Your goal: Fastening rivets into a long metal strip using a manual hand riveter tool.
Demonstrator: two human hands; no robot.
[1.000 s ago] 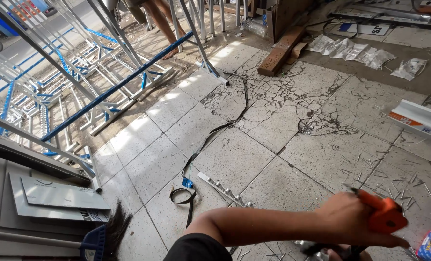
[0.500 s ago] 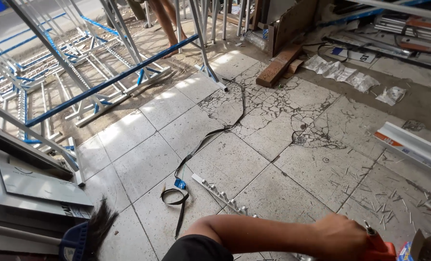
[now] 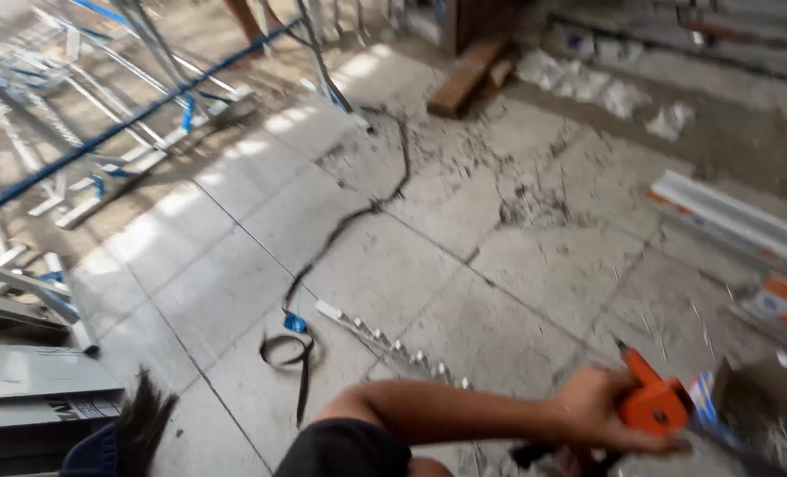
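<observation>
**Hand clamped on orange tool, low over cracked tile floor**

One hand [image 3: 601,413] shows at btm right of the head view, arm reaching in from btm centre across the frame. By the arm's run from the body it reads as the left, though motion blur makes that less than certain. Fingers are wrapped tight round an orange hand tool [image 3: 654,402]; its narrow tip points up and to the left, and dark handle parts show just below the hand. The tool's exact kind can't be told w/ the blur. The other hand isn't in shot.

The tool sits low, just above the tile floor [image 3: 534,265], which is pale grey w/ cracks and rubble bits in the middle. Just left of the forearm lies a thin perforated metal strip [image 3: 384,340], running diagonally. Beside its upper end a black cable [image 3: 340,234] snakes up the floor twd the top centre, w/ a blue tag and a loop at its near end.

Top left: stacked metal frames [image 3: 102,115] w/ blue tape. Far left, flat grey metal panels [image 3: 31,380]. A timber block [image 3: 464,75] lies top centre, crumpled plastic bags [image 3: 605,88] near it. A long white profile [image 3: 729,221] lies at right, well apart from the hand.
</observation>
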